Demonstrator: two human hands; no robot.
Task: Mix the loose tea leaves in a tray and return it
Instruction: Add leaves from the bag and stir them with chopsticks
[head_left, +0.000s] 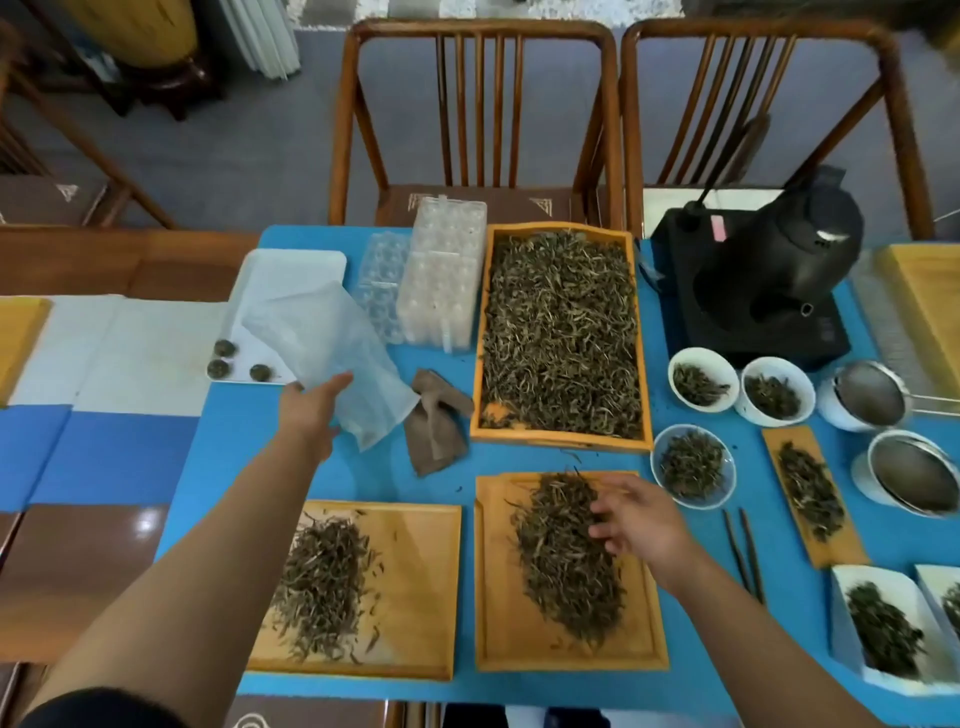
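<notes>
- Head view: right hand (636, 525) at 5 o'clock, fingers spread loose, tips resting on the tea leaves (563, 561) heaped in the near wooden tray (493, 649).
- That tray sits on the blue mat (234, 457), just right of a second wooden tray (415, 597) at 6 o'clock with a thinner scatter of leaves.
- Left hand (311, 410) at 9 o'clock, reaching forward, thumb against a translucent plastic bag (332, 343); fingers hidden under the bag, grip cannot be judged.
- Big tray (480, 332) full of leaves at 12 o'clock, beyond the near tray; brown cloth (436, 421) just left of it.
- Clear plastic moulds (441, 280) at 11 o'clock.
- Black kettle (779, 260) at 2 o'clock; three small bowls (704, 384) of leaves below it at 3 o'clock.
</notes>
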